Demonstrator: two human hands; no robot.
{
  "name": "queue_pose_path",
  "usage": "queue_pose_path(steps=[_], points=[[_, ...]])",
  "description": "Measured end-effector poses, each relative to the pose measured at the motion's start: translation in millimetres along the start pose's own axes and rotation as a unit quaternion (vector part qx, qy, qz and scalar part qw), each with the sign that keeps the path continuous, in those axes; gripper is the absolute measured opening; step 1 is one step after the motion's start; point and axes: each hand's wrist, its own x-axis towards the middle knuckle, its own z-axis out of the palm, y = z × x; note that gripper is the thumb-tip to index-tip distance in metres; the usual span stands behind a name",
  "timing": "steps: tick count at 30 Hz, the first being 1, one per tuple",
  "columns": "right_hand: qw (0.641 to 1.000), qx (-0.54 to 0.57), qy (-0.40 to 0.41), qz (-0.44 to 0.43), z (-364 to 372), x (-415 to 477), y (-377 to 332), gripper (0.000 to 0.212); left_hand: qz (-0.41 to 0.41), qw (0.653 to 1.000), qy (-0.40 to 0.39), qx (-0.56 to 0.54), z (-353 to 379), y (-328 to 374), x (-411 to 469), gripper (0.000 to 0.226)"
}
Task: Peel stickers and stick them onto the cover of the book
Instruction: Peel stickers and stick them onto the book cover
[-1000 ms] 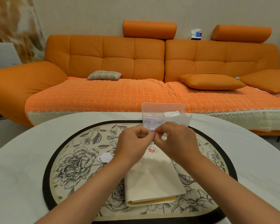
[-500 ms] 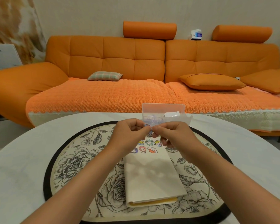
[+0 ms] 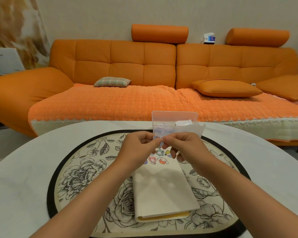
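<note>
Cream book [image 3: 163, 191] bearing five stickers [image 3: 159, 158]; both hands, left [image 3: 138, 148] and right [image 3: 184, 146], pinch one sticker [image 3: 157, 138].

A home living room. A long orange sofa [image 3: 144, 66] with 2 bolster headrests fills the back wall, its seat draped in a knitted orange cover [image 3: 119, 103] and strewn with a small plaid pillow [image 3: 112, 81] and orange cushions [image 3: 227, 88]. In front stands a round white table [image 3: 19, 186] bearing a floral mat [image 3: 86, 170].
</note>
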Motion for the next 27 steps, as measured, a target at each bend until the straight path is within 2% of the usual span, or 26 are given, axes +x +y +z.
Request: queue_pose_path(steps=[2,6,14,22,27], points=[[1.0,0.015,-0.018,0.009,-2,1,-1,0.019,-0.005,1.0,-0.004,-0.006,-1,2,0,0.005],[0.999,-0.032,-0.017,-0.003,-4,-1,-3,0.02,-0.011,1.0,-0.012,-0.006,-1,1,-1,0.006],[0.991,-0.113,0.039,-0.056,3,-1,3,0.019,-0.003,1.0,0.005,-0.011,3,-4,0,0.009],[0.941,-0.279,0.1,-0.164,12,-4,16,0.017,-0.005,0.999,0.031,-0.028,12,-5,-5,0.009],[0.92,-0.332,0.11,-0.175,13,-4,17,0.017,-0.003,0.999,0.034,-0.025,14,-6,-6,0.01]])
